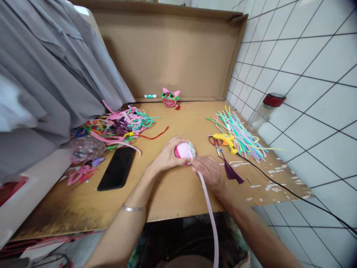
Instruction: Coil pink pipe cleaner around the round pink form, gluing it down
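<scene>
My left hand is wrapped round a small rounded piece covered in rows of pale pink pipe cleaner, with darker pink at its left side and a pale green fuzzy edge at its right. Close against its lower right side, my right hand pinches a long pale pink pipe cleaner strip. The strip's loose length hangs down past the table's front edge. Whether its upper end is fixed to the rounded piece is hidden by my fingers.
Right of my hands lie a yellow glue gun, scissors, a purple tassel and pastel pipe cleaners. A glass jar stands by the wall. At left are a black phone and tangled pipe cleaners. Behind sits a pink animal-face figure.
</scene>
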{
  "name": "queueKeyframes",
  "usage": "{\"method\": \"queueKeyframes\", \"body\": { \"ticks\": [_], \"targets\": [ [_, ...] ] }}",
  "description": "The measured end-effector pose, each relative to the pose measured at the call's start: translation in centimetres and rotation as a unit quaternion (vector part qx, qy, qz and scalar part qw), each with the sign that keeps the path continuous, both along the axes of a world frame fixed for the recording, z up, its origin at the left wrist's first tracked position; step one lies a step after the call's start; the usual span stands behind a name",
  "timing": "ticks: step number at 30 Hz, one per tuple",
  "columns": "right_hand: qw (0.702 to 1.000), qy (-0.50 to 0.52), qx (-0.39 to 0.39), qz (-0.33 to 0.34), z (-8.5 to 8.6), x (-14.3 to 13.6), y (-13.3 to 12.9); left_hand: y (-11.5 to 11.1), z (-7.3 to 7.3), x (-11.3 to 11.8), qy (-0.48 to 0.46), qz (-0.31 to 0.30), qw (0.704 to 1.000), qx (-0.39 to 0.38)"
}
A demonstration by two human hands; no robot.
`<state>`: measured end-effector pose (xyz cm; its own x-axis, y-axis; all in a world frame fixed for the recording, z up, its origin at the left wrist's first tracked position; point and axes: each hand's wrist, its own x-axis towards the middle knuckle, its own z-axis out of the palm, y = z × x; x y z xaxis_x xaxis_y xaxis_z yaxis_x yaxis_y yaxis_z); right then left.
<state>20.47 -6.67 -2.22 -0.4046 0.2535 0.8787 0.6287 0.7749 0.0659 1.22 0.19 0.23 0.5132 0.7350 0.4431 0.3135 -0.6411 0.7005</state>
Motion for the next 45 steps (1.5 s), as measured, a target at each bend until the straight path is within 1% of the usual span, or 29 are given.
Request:
{"method": "queueKeyframes", "body": {
  "ticks": [4, 12, 15, 21, 24, 28, 33, 39, 45],
  "targets": [
    [1.000, 0.008, -0.010, 0.010, -0.3, 0.0, 0.2, -0.1, 0.0, 0.0, 0.003, -0.001, 1.000, 0.005],
    [0.999, 0.013, -0.044, -0.017, 0.2, -0.1, 0.1, -0.1, 0.0, 0.0, 0.008, 0.004, 1.000, 0.007],
    [0.999, 0.012, -0.042, -0.025, 0.3, -0.1, 0.1, 0.0, 0.0, 0.0, 0.004, 0.002, 1.000, 0.012],
    [0.998, 0.015, -0.052, -0.024, -0.5, -0.1, 0.5, 0.2, -0.4, -0.1, -0.006, -0.003, 0.999, 0.033],
    [0.997, 0.027, -0.062, -0.035, -0.9, 0.0, 0.8, 0.3, -0.5, -0.2, -0.008, -0.006, 0.999, 0.040],
    [0.996, 0.048, -0.048, -0.049, -1.0, 0.0, 1.1, 0.3, -0.4, -0.2, 0.003, -0.005, 0.999, 0.036],
    [0.996, 0.069, -0.033, -0.040, -1.0, -0.1, 1.4, 0.2, -0.5, -0.2, 0.005, -0.004, 0.999, 0.039],
    [0.997, 0.064, -0.014, -0.032, -0.8, -0.1, 1.4, 0.2, -0.5, -0.2, 0.000, -0.001, 0.999, 0.042],
    [0.997, 0.065, -0.013, -0.026, -1.0, -0.1, 1.7, 0.0, -0.2, -0.1, 0.000, 0.000, 0.999, 0.034]
  ]
}}
